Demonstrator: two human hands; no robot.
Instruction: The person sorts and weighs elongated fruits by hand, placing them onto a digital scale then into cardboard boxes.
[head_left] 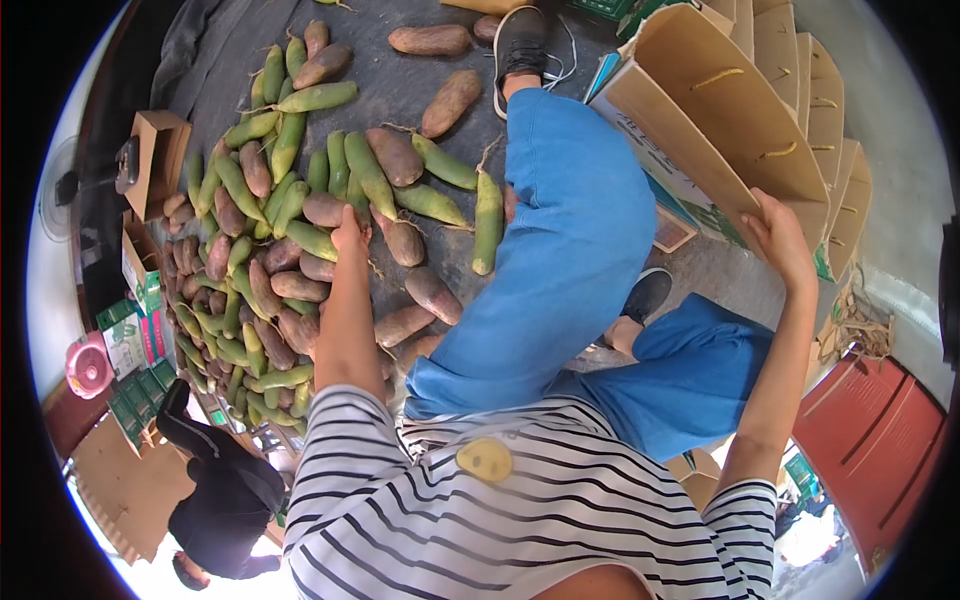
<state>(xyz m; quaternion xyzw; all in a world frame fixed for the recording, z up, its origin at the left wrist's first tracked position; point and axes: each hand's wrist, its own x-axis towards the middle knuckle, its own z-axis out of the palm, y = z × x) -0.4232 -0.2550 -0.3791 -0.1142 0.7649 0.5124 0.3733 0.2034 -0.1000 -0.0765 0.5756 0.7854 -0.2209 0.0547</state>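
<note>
Open brown carton (672,135), heaped root vegetables (323,210), 2 colours, green, reddish-brown

Matt cardboard box (722,122), smooth radishes (489,222), rough roots (451,103).

Dark floor (388,98), pale wall (905,150), red panel (875,445), bright light (808,537)

Dark ground sheet (388,88), green radishes (368,175), brownish-red radishes (452,103), heaped together on it; several lying loose nearby
</note>
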